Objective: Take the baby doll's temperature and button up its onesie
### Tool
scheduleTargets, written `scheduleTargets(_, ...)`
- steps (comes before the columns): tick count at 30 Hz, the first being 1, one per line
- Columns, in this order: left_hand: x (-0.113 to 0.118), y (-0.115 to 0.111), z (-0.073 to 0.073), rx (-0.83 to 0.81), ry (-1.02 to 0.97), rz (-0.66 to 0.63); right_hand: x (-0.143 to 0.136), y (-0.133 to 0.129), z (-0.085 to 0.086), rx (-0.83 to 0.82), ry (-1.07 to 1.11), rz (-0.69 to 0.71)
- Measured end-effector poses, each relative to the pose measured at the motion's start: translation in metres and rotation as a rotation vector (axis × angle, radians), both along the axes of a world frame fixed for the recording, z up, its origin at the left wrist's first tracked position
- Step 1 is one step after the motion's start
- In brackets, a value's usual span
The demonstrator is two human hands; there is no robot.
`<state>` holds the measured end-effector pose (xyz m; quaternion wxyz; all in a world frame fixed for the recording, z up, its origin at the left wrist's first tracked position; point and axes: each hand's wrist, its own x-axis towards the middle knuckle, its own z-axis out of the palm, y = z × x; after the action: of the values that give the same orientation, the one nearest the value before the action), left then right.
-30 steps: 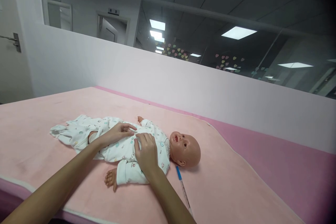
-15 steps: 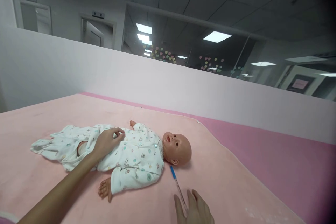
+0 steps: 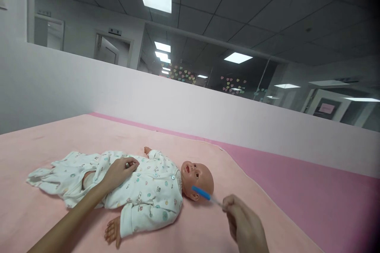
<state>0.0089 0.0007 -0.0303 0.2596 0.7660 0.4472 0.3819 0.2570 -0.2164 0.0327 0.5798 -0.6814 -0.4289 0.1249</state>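
A baby doll (image 3: 197,178) lies on its back, its head to the right, dressed in a white printed outfit (image 3: 148,191). On the doll's belly rests my left hand (image 3: 120,172), its fingers loosely bent with a gap showing and nothing visible in them. My right hand (image 3: 242,219) is raised to the right of the doll's head, pinching a slim clear stick with a blue end (image 3: 202,193). The blue end points left and overlaps the doll's ear and cheek in view; whether it touches, I cannot tell. Motion blurs the stick's thin part.
A pale pink sheet (image 3: 59,134) covers the surface under the doll, with a darker pink mat (image 3: 276,170) showing along the right and back. Behind stands a low white wall (image 3: 166,99), topped by glass with heart stickers (image 3: 181,74).
My right hand has taken hold of the slim stick, lifted it off the sheet and turned its blue end left toward the doll's head. My left hand remains on the belly.
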Motion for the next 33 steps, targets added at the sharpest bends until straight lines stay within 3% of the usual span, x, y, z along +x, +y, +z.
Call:
scheduleTargets(3,0.0,0.0,0.001,-0.015,0.017,0.01,0.002,0.018,0.052,0.223,0.164,0.12)
scheduleTargets(5,0.0,-0.001,0.001,-0.012,0.021,0.006,0.004,0.037,0.077,0.249,0.293,0.383)
scheduleTargets(7,0.0,-0.001,0.001,-0.004,0.021,0.002,0.003,0.058,0.09,0.198,0.237,0.559)
scheduleTargets(11,0.0,0.001,0.001,-0.009,0.029,0.004,-0.004,0.09,0.083,0.12,-0.14,0.521)
scheduleTargets(13,0.0,0.002,0.001,-0.016,0.034,0.0,-0.008,0.094,0.076,0.157,-0.195,0.477)
scheduleTargets(18,0.0,0.0,0.004,-0.002,0.042,-0.004,-0.018,0.085,0.066,0.148,-0.168,0.587)
scheduleTargets(21,-0.001,-0.002,0.006,0.006,0.056,0.005,-0.026,0.072,0.069,0.142,-0.38,0.461)
scheduleTargets(23,-0.001,-0.003,0.006,0.011,0.057,0.008,-0.029,0.06,0.074,0.155,-0.41,0.441)
scheduleTargets(27,-0.001,-0.002,0.006,0.007,0.06,-0.011,-0.03,0.049,0.075,0.086,-0.377,0.809)
scheduleTargets(28,-0.002,-0.002,0.005,0.008,0.06,-0.013,-0.031,0.051,0.071,0.086,-0.424,0.839)
scheduleTargets(33,-0.003,-0.002,0.004,0.017,0.066,-0.006,-0.045,0.06,0.051,0.181,-0.668,0.555)
